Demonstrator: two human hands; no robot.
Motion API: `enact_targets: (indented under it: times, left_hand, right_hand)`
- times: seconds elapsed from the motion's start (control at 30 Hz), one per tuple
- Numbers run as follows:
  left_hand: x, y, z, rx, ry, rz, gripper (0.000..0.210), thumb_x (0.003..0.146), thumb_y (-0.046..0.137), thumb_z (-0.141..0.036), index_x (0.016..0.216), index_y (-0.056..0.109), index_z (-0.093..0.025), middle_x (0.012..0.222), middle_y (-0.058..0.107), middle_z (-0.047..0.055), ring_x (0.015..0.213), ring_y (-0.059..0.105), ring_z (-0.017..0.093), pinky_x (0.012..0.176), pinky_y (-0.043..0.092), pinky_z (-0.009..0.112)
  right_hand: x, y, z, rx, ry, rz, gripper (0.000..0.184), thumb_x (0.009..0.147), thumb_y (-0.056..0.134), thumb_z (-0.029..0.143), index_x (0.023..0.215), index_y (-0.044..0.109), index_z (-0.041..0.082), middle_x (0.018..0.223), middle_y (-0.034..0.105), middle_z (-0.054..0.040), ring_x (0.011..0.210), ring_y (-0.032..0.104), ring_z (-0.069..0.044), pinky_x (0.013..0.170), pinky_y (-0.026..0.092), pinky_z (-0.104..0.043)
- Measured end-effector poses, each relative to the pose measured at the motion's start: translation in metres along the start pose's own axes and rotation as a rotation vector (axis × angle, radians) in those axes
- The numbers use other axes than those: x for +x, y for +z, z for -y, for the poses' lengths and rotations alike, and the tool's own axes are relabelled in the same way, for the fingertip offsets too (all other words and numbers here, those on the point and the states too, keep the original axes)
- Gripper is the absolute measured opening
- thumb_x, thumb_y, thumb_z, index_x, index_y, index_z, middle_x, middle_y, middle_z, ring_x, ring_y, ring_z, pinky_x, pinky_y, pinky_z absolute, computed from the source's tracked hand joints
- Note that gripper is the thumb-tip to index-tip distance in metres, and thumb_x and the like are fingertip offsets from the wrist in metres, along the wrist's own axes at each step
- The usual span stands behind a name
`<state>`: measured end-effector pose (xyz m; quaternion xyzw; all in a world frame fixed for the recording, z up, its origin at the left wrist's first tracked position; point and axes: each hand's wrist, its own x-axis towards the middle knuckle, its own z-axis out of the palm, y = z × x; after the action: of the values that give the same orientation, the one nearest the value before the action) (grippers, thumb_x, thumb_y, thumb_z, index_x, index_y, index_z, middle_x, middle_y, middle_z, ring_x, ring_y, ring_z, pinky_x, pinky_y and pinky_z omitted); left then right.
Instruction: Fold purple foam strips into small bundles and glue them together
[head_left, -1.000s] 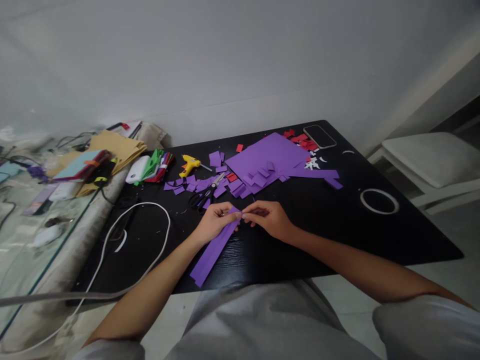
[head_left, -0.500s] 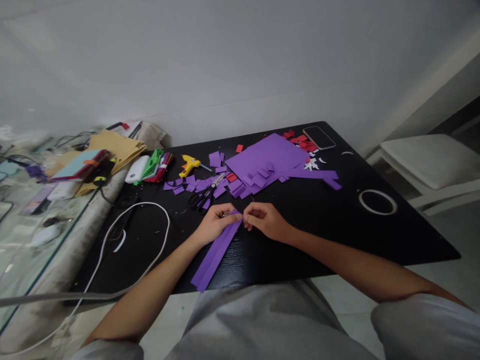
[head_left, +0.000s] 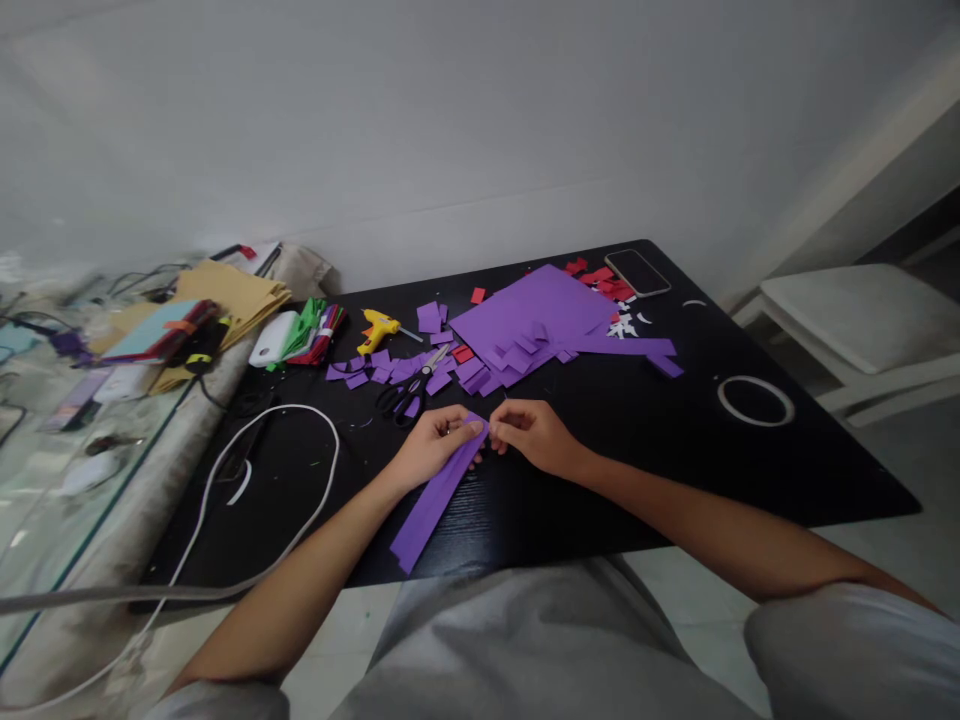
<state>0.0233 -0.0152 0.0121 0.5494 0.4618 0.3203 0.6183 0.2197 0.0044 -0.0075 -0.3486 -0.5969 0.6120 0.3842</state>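
Observation:
Purple paper strips point(head_left: 433, 508), overlapping lengthwise, slant over the front of the black table. My left hand point(head_left: 435, 445) is closed on their upper end, thumb on top and fingers underneath. At that same end, the curled fingers of my right hand point(head_left: 529, 436) pinch the strips' tip; the exact contact is too small to see clearly. Just beyond my left hand lie black-handled scissors point(head_left: 417, 386) with their blades apart. Small purple paper pieces point(head_left: 405, 372) are scattered around them. A large purple sheet point(head_left: 536, 310) lies farther back, with cut pieces on its near corner.
A yellow glue gun point(head_left: 379, 330) lies behind the scissors. Red scraps point(head_left: 616, 288), a phone point(head_left: 637, 272) and a white ring point(head_left: 755, 401) are to the right. A white cable point(head_left: 336, 440) loops at left, near folded coloured paper point(head_left: 304, 335). A white stool point(head_left: 862, 310) stands right.
The strips' lower end has swung slightly right and up. Both hands stay close together at the upper end, with the fingers shifting a little.

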Motion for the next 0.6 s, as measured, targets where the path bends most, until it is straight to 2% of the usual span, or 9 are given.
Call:
enact_targets:
  times: [0.07, 0.2, 0.37, 0.5, 0.6]
  left_hand:
    - [-0.0008, 0.0008, -0.001, -0.06, -0.042, 0.008, 0.036, 0.082, 0.072, -0.048, 0.086, 0.062, -0.013, 0.07, 0.069, 0.002, 0.057, 0.067, 0.015, 0.054, 0.056, 0.026]
    - [-0.001, 0.0025, -0.0028, -0.063, -0.017, -0.024, 0.038, 0.079, 0.075, -0.047, 0.079, 0.059, -0.013, 0.064, 0.067, 0.001, 0.053, 0.067, 0.014, 0.051, 0.056, 0.023]
    - [-0.0005, 0.0048, -0.0027, -0.07, 0.013, -0.001, 0.036, 0.08, 0.075, -0.045, 0.078, 0.06, -0.012, 0.066, 0.068, 0.002, 0.052, 0.067, 0.013, 0.051, 0.055, 0.021]
    - [-0.0011, 0.005, -0.0011, -0.077, 0.009, 0.009, 0.035, 0.082, 0.074, -0.044, 0.078, 0.059, -0.012, 0.068, 0.069, 0.002, 0.053, 0.067, 0.013, 0.051, 0.055, 0.021]
    - [-0.0021, 0.0032, -0.0004, -0.085, -0.046, 0.032, 0.034, 0.083, 0.073, -0.044, 0.081, 0.06, -0.012, 0.07, 0.07, 0.003, 0.053, 0.068, 0.013, 0.05, 0.055, 0.022]
  right_hand:
    - [0.0008, -0.0008, -0.0002, 0.003, 0.003, -0.013, 0.011, 0.079, 0.064, 0.026, 0.075, 0.064, 0.015, 0.063, 0.065, 0.0006, 0.056, 0.062, -0.011, 0.058, 0.052, -0.025]
    - [0.0015, -0.0014, -0.0002, 0.037, 0.016, -0.009, 0.012, 0.078, 0.064, 0.026, 0.073, 0.063, 0.015, 0.061, 0.065, 0.0002, 0.055, 0.062, -0.012, 0.057, 0.052, -0.025]
    - [0.0007, -0.0002, 0.0023, 0.106, 0.095, 0.078, 0.019, 0.079, 0.067, 0.034, 0.077, 0.064, 0.015, 0.063, 0.066, -0.0004, 0.057, 0.064, -0.014, 0.058, 0.055, -0.028]
    - [0.0009, 0.001, 0.0036, 0.073, 0.09, 0.048, 0.025, 0.08, 0.069, 0.039, 0.077, 0.065, 0.014, 0.06, 0.064, 0.0004, 0.054, 0.062, -0.013, 0.056, 0.054, -0.027]
    - [0.0027, -0.0016, 0.0053, 0.061, 0.065, 0.02, 0.025, 0.081, 0.068, 0.039, 0.076, 0.065, 0.015, 0.061, 0.065, 0.0001, 0.054, 0.062, -0.012, 0.057, 0.053, -0.026]
